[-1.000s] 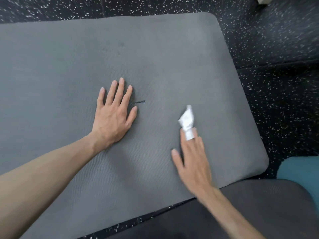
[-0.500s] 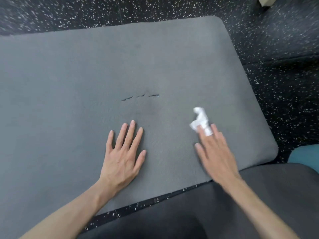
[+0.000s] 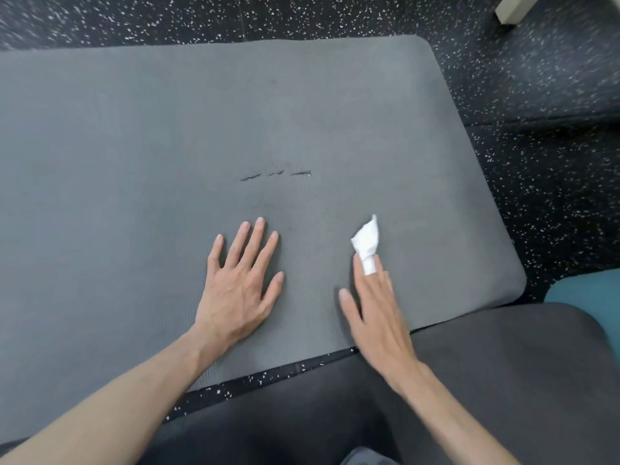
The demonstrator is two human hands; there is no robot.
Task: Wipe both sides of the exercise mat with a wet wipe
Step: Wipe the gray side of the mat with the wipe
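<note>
The left hand (image 3: 240,283) lies spread flat on the grey exercise mat (image 3: 134,156), apparently pinning it to the floor, while at its 3 o'clock the right hand (image 3: 375,313) pinches the wet wipe (image 3: 366,241) between straightened fingers, wiping.

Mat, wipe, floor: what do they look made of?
Mat: looks like soft foam, matte grey; fine ribbed texture, rounded thick edge, three small tears. Wipe: thin white nonwoven or paper, crumpled, held between the right hand fingers; wetness not visible. Floor: likely rubber tile, black with white flecks, seam lines showing.
</note>
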